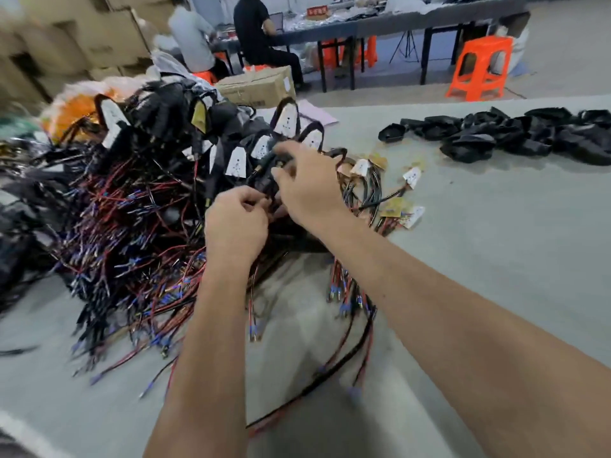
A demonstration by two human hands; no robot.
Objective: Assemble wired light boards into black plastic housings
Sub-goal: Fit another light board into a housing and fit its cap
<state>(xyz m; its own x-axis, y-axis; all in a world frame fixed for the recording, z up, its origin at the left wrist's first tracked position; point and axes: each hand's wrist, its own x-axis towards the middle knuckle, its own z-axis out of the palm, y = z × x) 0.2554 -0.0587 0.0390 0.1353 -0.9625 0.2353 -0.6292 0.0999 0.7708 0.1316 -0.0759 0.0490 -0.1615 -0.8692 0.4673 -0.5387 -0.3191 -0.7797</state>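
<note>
My right hand (307, 190) grips a black plastic housing (269, 175) over the middle of the grey table (496, 259), its fingers curled round the top of the housing. Just below it, my left hand (236, 223) pinches the red and black wires (269, 206) that hang from that housing. A big heap of finished housings with white boards and tangled wires (139, 200) fills the left side. Loose wired light boards (400, 193) lie just right of my hands. Empty black housings (515, 137) are piled at the far right.
A cardboard box (261, 87) stands behind the heap. An orange stool (479, 67) and a long dark table, where two people sit, are in the background. Stacked cartons fill the far left. Wire tails (344, 325) trail toward the table's near edge.
</note>
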